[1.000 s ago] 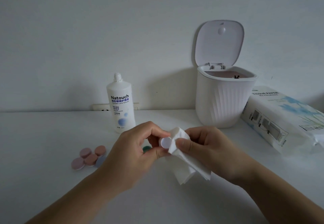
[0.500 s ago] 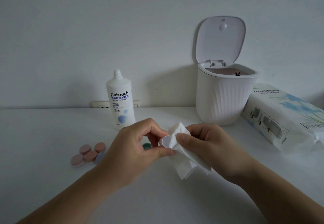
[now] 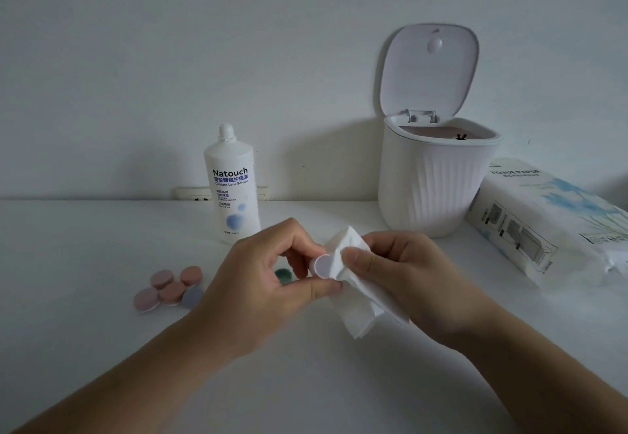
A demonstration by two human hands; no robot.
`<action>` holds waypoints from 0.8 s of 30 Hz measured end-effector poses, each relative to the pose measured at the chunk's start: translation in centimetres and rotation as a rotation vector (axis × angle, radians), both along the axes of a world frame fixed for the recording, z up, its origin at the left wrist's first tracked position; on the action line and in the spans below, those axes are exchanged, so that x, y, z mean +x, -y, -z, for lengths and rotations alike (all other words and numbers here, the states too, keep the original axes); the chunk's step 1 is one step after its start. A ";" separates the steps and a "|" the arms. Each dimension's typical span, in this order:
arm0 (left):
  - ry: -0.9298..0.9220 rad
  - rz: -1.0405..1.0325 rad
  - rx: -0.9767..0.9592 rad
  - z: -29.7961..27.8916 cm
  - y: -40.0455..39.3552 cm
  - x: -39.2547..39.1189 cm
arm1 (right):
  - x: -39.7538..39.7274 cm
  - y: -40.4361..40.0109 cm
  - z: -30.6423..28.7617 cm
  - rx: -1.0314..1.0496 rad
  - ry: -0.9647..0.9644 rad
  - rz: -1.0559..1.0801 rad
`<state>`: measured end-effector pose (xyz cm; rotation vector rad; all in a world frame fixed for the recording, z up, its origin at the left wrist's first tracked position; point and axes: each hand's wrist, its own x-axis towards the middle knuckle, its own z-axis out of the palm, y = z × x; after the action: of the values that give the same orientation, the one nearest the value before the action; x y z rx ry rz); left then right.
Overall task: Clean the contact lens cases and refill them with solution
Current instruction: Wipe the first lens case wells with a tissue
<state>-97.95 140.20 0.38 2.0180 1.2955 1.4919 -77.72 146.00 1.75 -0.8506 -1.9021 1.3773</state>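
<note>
Between both hands, mid-wipe: left hand (image 3: 268,284) pinching a small lilac case (image 3: 323,266), right hand (image 3: 401,273) clamped on a folded tissue (image 3: 360,311) pressed to its rim. Beyond the left hand, solution bottle (image 3: 232,188) upright and capped, so probably no refilling yet. Left of that hand, a cluster of pink cases (image 3: 170,289) on the tabletop (image 3: 85,331), seemingly waiting; a green piece (image 3: 283,275) just behind the fingers. Beyond the right hand, open bin (image 3: 428,188) and tissue pack (image 3: 543,226). Cleaning underway, most left.
</note>
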 end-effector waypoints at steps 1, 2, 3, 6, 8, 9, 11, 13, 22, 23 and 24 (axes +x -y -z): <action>0.009 0.006 -0.014 0.1 0.0 0.0 | 0.0 0.0 -0.1 -0.009 0.010 0.001; 0.008 0.005 -0.029 0.1 -0.1 -0.2 | 0.0 0.1 -0.1 -0.013 0.033 0.001; -0.008 -0.002 -0.042 0.1 -0.1 -0.5 | -0.1 0.2 -0.1 -0.015 0.072 -0.006; -0.085 -0.003 -0.089 0.0 -0.3 -1.2 | -0.4 0.4 -0.1 -0.012 0.209 -0.068; -0.066 0.019 -0.126 -0.2 -0.3 -1.3 | -0.6 0.5 -0.2 -0.022 0.227 -0.073; -0.037 0.026 -0.140 -0.2 -0.4 -1.3 | -0.6 0.4 -0.4 -0.022 0.218 -0.058; 0.017 0.020 -0.162 -0.3 -0.6 -1.3 | -0.6 0.1 -0.6 -0.003 0.205 -0.005; 0.075 0.009 -0.183 -0.4 -0.7 -1.3 | -0.5 -0.1 -0.8 0.001 0.182 0.042; 0.599 0.107 -0.435 -2.0 -0.9 -1.6 | 0.9 -1.5 -2.5 0.033 -0.032 0.295; 0.597 0.117 -0.456 -1.9 -0.9 -1.4 | 0.9 -1.7 -2.9 0.053 -0.032 0.304; 0.578 0.115 -0.468 -1.8 -0.9 -1.3 | 0.7 -1.9 -3.1 0.074 -0.016 0.301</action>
<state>-99.25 141.12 2.19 1.2239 1.1209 1.4042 -77.07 147.89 4.88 -1.0373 -1.7184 1.1218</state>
